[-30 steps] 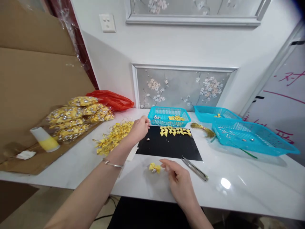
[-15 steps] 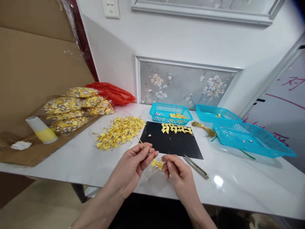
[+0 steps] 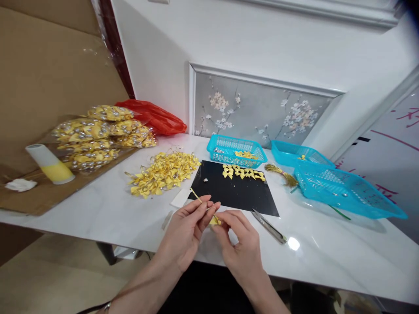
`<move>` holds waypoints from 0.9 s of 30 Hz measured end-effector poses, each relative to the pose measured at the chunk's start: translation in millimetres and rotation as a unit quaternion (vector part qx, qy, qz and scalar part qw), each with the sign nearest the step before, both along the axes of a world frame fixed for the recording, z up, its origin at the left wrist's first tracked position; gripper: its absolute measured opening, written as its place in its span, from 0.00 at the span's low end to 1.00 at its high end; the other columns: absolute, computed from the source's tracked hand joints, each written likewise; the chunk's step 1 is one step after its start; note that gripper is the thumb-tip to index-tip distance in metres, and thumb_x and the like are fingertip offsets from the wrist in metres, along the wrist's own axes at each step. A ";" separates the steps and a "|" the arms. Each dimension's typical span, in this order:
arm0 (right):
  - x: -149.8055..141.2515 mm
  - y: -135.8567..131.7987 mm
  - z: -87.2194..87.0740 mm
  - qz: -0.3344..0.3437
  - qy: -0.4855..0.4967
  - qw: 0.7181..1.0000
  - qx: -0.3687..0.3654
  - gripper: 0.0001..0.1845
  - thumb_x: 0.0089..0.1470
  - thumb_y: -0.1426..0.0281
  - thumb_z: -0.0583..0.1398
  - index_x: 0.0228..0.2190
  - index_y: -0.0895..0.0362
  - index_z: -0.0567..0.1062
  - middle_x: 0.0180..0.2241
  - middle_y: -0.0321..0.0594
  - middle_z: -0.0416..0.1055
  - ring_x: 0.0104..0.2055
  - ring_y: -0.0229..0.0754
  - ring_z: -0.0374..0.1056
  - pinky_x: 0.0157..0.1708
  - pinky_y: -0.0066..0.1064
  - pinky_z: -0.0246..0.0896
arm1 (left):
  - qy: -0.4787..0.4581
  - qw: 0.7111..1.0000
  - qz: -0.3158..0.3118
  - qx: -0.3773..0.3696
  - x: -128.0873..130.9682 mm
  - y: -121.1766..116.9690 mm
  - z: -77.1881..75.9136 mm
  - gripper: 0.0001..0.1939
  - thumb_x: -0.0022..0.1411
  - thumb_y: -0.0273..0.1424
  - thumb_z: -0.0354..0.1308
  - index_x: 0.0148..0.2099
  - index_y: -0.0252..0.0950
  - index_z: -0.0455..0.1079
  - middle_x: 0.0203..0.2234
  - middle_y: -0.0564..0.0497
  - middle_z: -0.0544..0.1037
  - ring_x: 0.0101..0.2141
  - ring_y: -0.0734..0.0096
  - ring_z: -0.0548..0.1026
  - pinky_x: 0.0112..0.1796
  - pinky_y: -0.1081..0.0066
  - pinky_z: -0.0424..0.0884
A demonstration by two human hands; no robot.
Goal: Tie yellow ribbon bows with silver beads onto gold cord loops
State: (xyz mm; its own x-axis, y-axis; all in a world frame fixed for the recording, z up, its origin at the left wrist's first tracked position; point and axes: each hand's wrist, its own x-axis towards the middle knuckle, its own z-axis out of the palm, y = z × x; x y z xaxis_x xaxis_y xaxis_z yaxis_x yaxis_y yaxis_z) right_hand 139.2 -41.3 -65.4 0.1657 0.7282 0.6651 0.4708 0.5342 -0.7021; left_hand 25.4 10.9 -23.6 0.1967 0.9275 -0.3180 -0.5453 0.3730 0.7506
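Between the thumb and fingers of my left hand (image 3: pixel 190 224) is a thin gold cord (image 3: pixel 195 194), its end poking out up and to the left. My right hand (image 3: pixel 238 237) has its thumb and forefinger closed on a small yellow ribbon bow (image 3: pixel 215 220), right beside the left fingertips. How cord and bow join is hidden by my fingers. Just beyond lies a black mat (image 3: pixel 229 192) with rows of yellow bows (image 3: pixel 244 172) along its far edge and a small silver bell-like bead (image 3: pixel 205 180). Thread snips (image 3: pixel 269 226) rest to the right of my right hand.
A heap of yellow bows (image 3: pixel 163 173) lies left of the mat. Bagged bows (image 3: pixel 87 131), a cone spool (image 3: pixel 50 165) and a red plastic bag (image 3: pixel 152 117) stand farther left. Blue baskets (image 3: pixel 237 150) line the back and right, near a bundle of gold cords (image 3: pixel 282 174).
My right hand has moved left and closed on the bow, which hung free between the hands before. The left hand keeps its pinch on the cord. The view has tilted down slightly.
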 end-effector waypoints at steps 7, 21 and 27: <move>5.6 4.1 -1.2 -0.029 0.029 0.997 -0.072 0.14 0.65 0.71 0.50 0.29 0.56 0.71 0.28 0.37 0.67 0.30 0.37 0.65 0.31 0.29 0.61 | 0.065 0.991 -0.057 0.099 -8.0 -8.3 -10.5 0.09 0.64 0.27 0.59 0.43 0.36 0.80 0.35 0.50 0.79 0.39 0.72 0.75 0.40 0.76 0.74; 10.7 6.0 -9.3 -0.003 0.013 0.998 -0.067 0.18 0.60 0.77 0.53 0.48 0.60 0.76 0.32 0.41 0.74 0.31 0.37 0.70 0.30 0.27 0.66 | 0.166 0.943 -0.243 0.154 -27.1 -12.7 -2.7 0.14 0.62 0.39 0.61 0.32 0.33 0.74 0.20 0.57 0.67 0.20 0.82 0.57 0.20 0.79 0.49; 7.5 2.5 -7.5 -0.010 -0.024 0.999 -0.029 0.19 0.60 0.79 0.52 0.48 0.60 0.77 0.35 0.44 0.76 0.35 0.37 0.72 0.35 0.26 0.68 | 0.209 0.927 -0.271 0.156 -32.0 -9.2 -6.3 0.10 0.62 0.37 0.61 0.39 0.35 0.69 0.21 0.57 0.73 0.19 0.81 0.64 0.20 0.79 0.56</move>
State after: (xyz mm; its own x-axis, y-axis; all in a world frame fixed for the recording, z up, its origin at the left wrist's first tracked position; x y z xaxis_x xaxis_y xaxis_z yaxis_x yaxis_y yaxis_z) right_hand 146.7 -38.8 -72.9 0.1495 0.7626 0.6294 0.5147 0.4835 -0.7081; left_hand -6.6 1.7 -29.9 0.5813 0.7877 -0.2040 0.0210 0.2361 0.9715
